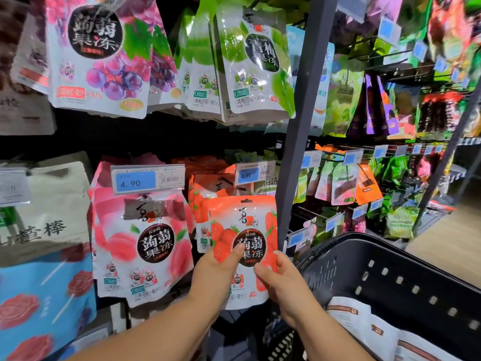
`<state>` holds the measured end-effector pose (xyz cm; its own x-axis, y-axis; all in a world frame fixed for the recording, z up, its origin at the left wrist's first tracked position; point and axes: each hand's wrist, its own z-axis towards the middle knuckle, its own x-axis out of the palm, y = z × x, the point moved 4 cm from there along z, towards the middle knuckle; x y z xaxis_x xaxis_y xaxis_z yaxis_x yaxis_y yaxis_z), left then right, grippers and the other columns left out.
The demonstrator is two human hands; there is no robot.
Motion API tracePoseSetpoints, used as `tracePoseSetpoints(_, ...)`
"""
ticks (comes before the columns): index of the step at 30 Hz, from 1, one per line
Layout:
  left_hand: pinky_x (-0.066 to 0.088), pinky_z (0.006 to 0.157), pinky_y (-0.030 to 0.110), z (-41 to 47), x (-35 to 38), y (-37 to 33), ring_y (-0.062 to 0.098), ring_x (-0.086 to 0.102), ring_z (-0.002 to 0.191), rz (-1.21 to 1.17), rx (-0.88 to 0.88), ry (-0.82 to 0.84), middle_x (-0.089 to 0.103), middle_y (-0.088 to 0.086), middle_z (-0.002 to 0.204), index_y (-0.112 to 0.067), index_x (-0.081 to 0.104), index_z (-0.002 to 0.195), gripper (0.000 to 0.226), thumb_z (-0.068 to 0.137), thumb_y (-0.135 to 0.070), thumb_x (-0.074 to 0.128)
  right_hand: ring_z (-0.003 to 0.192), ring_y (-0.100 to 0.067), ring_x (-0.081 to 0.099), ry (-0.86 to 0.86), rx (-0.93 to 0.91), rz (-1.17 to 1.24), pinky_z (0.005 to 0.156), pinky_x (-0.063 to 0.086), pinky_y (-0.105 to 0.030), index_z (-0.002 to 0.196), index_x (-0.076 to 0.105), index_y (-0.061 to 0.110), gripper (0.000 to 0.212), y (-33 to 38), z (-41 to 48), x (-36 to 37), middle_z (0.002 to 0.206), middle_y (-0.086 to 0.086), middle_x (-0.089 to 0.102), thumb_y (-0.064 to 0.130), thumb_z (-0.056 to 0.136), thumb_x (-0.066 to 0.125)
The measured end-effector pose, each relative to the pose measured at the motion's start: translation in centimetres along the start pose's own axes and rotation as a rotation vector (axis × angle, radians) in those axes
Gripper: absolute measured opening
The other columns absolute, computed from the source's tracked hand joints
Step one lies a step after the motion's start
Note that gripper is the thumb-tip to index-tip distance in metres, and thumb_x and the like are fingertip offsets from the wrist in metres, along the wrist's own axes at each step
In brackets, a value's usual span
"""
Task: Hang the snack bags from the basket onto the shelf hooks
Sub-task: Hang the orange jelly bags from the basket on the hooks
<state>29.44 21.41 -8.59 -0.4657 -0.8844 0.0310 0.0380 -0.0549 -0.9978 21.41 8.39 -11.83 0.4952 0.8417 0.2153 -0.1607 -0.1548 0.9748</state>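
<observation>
Holding a strawberry konjac jelly bag (250,220) upright in both hands, I see my left hand (218,269) pinching its left edge, thumb across the front, and my right hand (283,280) gripping its lower right corner, just left of the grey shelf upright (299,126). Its hang hole sits below the price tag (254,173), apparently not yet hung. Matching strawberry bags (201,207) hang behind it. Right of the upright, the black basket (390,269) holds white bags (364,321), so I judge several remain.
</observation>
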Motion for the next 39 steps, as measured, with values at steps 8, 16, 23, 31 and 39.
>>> tracePoseSetpoints(8, 0.049, 0.073, 0.026, 1.2, 1.2, -0.8, 0.013, 0.065, 0.088, 0.025, 0.034, -0.026, 0.062, -0.016, 0.088, -0.037, 0.05, 0.089, 0.015, 0.094, -0.032, 0.063, 0.1, -0.038, 0.069, -0.139, -0.029, 0.035, 0.088, 0.057, -0.049, 0.116, 0.059, 0.005, 0.045, 0.2, 2.1, -0.6, 0.107, -0.02, 0.073, 0.016, 0.076, 0.076)
tracePoseSetpoints(16, 0.049, 0.092, 0.032, 2.6, 0.8, -0.7, 0.012, 0.063, 0.102, 0.105, 0.094, -0.037, 0.068, -0.008, 0.11, -0.026, 0.057, 0.119, 0.031, 0.09, -0.031, 0.068, 0.097, -0.036, 0.07, -0.182, -0.057, 0.013, 0.087, 0.057, -0.049, 0.113, 0.06, 0.011, 0.043, -0.1, 3.8, -0.3, 0.106, -0.018, 0.073, 0.02, 0.074, 0.075)
tracePoseSetpoints(23, 0.047, 0.085, 0.029, 3.9, 0.4, 0.2, 0.013, 0.062, 0.103, 0.148, 0.086, -0.062, 0.066, -0.01, 0.108, -0.023, 0.055, 0.123, 0.037, 0.089, -0.026, 0.069, 0.096, -0.036, 0.069, -0.201, -0.066, -0.03, 0.09, 0.055, -0.053, 0.108, 0.061, 0.014, 0.036, -0.8, 5.1, 0.0, 0.106, -0.02, 0.072, 0.021, 0.076, 0.075)
tracePoseSetpoints(31, 0.043, 0.085, 0.027, 5.2, 0.3, 1.4, 0.017, 0.058, 0.109, 0.254, 0.067, -0.063, 0.058, -0.004, 0.128, -0.027, 0.042, 0.14, 0.059, 0.088, -0.019, 0.067, 0.092, -0.022, 0.066, -0.217, -0.114, -0.133, 0.083, 0.055, -0.036, 0.116, 0.058, 0.018, 0.029, -0.1, 6.7, 0.6, 0.104, -0.01, 0.07, 0.01, 0.09, 0.069)
tracePoseSetpoints(39, 0.038, 0.111, 0.044, 5.9, 0.0, 3.2, 0.026, 0.042, 0.135, 0.408, -0.021, -0.011, 0.038, 0.002, 0.15, -0.021, 0.024, 0.153, 0.085, 0.082, -0.026, 0.07, 0.087, 0.0, 0.057, -0.264, -0.173, -0.467, 0.075, 0.046, -0.018, 0.127, 0.045, 0.031, 0.042, 0.6, 7.8, 2.0, 0.097, 0.018, 0.058, 0.015, 0.093, 0.063)
